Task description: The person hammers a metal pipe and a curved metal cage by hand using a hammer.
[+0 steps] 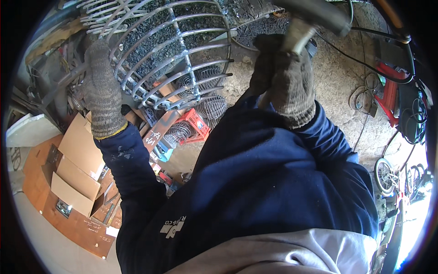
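A rounded basket of bent metal rods (185, 50) stands at the upper left, its curved bars joined by a cross strip. My left hand (105, 86), in a grey-brown knitted glove with a yellow cuff edge, grips the basket's left side; its fingertips are partly hidden. At the upper right, my right hand (292, 86), in a similar glove, is wrapped round the pale handle of a hammer (299, 34). The hammer's dark head is raised to the right of the basket, apart from it, and slightly blurred.
Several wire baskets (212, 107) and a red crate (196, 125) lie below the metalwork. Cardboard boxes (77, 169) stand on the left. Cables (365, 91) run over the concrete floor, beside red equipment (390, 89). Bicycle wheels (385, 176) show at the far right.
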The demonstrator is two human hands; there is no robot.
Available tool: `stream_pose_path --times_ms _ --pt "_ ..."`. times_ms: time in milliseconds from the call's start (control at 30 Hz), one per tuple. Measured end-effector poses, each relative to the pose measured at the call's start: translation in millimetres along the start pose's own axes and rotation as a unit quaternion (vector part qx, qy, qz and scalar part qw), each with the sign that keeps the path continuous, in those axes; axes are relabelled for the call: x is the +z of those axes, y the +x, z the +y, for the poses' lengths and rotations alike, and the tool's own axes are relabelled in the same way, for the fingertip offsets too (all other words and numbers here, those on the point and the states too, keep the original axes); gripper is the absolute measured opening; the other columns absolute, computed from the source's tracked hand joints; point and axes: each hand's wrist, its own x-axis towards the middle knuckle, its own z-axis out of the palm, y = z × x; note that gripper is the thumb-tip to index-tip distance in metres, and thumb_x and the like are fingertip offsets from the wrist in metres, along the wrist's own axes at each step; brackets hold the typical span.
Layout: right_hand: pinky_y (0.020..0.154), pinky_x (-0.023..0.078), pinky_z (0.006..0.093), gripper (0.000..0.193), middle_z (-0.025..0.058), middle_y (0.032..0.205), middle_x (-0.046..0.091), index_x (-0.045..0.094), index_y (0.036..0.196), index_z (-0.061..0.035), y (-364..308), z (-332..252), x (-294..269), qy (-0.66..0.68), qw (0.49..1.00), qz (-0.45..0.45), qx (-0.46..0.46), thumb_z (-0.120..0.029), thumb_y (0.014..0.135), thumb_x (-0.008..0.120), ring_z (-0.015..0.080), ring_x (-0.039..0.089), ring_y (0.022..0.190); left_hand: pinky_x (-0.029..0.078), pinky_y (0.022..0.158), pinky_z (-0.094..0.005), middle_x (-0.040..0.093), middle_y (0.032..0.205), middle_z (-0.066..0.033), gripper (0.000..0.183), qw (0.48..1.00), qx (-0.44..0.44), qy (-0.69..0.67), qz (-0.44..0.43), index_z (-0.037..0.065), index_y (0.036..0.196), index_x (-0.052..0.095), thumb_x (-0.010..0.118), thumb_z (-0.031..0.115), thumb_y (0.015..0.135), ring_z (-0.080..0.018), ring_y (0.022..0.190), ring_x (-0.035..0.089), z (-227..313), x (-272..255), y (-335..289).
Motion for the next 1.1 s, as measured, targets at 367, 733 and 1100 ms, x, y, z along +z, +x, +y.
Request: stream_pose_path --times_ms 367,733,1100 --pt "0.049 0.045 0.0276 0.062 0.0043 0.07 0.059 0.056 0.131 0.0021 -13 -4 -23 -0.099 0.992 -0.005 0.084 -0.054 0.105 0.049 0.0119 0.054 0.053 0.048 0.093 -0.0324 0.062 0.126 -0.0131 0.063 0.999 -0.005 -0.032 0.003 0.007 0.143 0.057 0.046 0.056 0.104 -0.0197 0.106 0.058 14 1 -1" --pt "0.053 0.051 0.0305 0.05 0.0056 0.08 0.06 0.056 0.135 -0.003 -78 4 -150 -0.218 0.953 0.195 0.073 -0.044 0.105 0.054 0.0161 0.061 0.061 0.056 0.084 -0.0311 0.071 0.111 -0.0089 0.037 0.967 0.25 -0.028 0.042 0.005 0.126 0.067 0.076 0.017 0.092 -0.017 0.094 0.07 79 -17 1" --pt "0.048 0.049 0.0293 0.071 0.0016 0.071 0.052 0.052 0.137 0.0059 -82 -9 -138 -0.265 0.918 0.278 0.097 -0.055 0.101 0.057 0.013 0.055 0.051 0.058 0.08 -0.0497 0.072 0.106 -0.0193 0.03 0.818 0.556 0.025 -0.145 0.006 0.105 0.075 0.066 0.03 0.091 -0.0318 0.099 0.071 155 27 45"
